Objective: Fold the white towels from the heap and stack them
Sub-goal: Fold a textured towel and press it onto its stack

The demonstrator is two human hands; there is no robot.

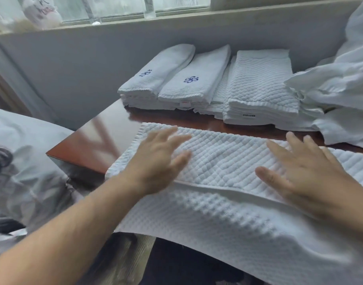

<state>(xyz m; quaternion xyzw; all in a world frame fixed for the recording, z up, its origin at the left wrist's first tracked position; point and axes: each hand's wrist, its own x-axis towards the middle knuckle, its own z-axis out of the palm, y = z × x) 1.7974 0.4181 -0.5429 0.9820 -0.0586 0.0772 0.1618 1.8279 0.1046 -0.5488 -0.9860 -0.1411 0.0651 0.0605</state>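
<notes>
"Head view, lower middle of the frame: what lies under the hands?"

"A white waffle towel [228,157], spread across the near part of the dark red table [90,140]. Its near portion droops over the table's front edge, and a doubled hem runs across it from left to right."

"How do the hands sit?"

"Both palm down on it. The left hand [155,161] is at the towel's left end, fingers straight and fanned wide, pinching nothing; it is blurred. The right hand [306,173] is toward the right end, fingers likewise straight and spread, thumb pointing left, flat on the cloth."

"And the folded ones?"

"Upper middle of the frame, along the table's far edge against the grey wall [73,64]. The left emblem stack [155,79] and the second emblem stack [195,83], each with a blue flower mark on top, sit side by side, touching. Right of them is a low pile [221,93] of waffle cloth, then the taller waffle stack [260,83] with a small label on its front edge."

"The heap?"

"Right edge of the frame: the heap [341,83] of crumpled white cloth, right up against the waffle stack's right side."

"Anything else?"

"White bedding [22,161] at left, below the table corner, and a plastic bag [40,13] on the window sill [176,21], upper left."
</notes>
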